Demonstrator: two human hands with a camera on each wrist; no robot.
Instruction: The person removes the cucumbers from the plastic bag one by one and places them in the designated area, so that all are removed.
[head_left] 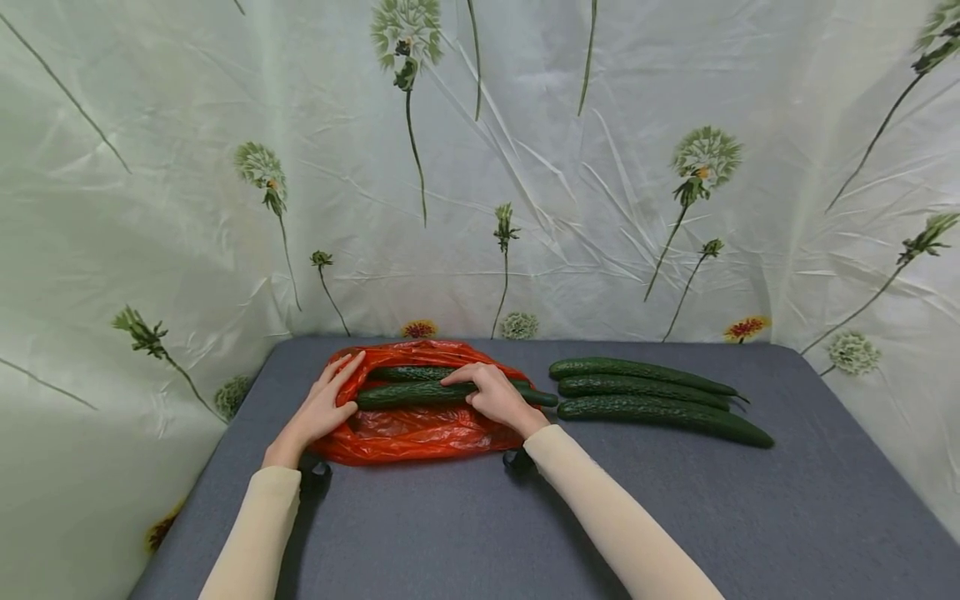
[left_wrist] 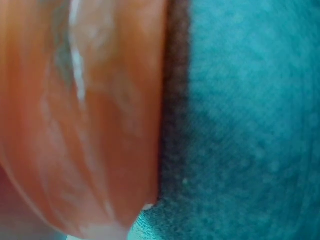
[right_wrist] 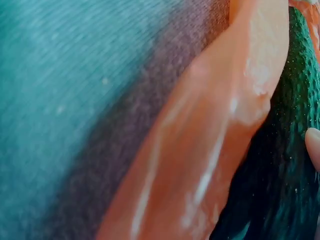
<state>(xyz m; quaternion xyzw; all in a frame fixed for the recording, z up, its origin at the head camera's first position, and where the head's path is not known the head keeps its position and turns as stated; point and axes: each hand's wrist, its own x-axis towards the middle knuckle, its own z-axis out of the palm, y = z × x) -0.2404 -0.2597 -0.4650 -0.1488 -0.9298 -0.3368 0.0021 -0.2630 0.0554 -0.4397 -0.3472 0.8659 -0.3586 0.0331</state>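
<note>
A red plastic bag (head_left: 420,438) lies on its side at the left of the table, its mouth spread wide. Inside it a dark green cucumber (head_left: 408,373) lies at the back, with a second cucumber (head_left: 405,395) in front of it. My right hand (head_left: 498,398) grips this front cucumber from above; its stem end sticks out past the bag's right edge. In the right wrist view a thumb tip (right_wrist: 314,145) rests against the cucumber's bumpy skin. At the bag's left edge, my left hand (head_left: 324,410) touches the plastic with extended fingers, its thumb beside the cucumber's left end.
Three more cucumbers (head_left: 637,387) lie side by side to the right of the bag, on the grey cloth-covered table (head_left: 750,517). A pale curtain (head_left: 600,208) printed with dandelions hangs behind the table and along its sides.
</note>
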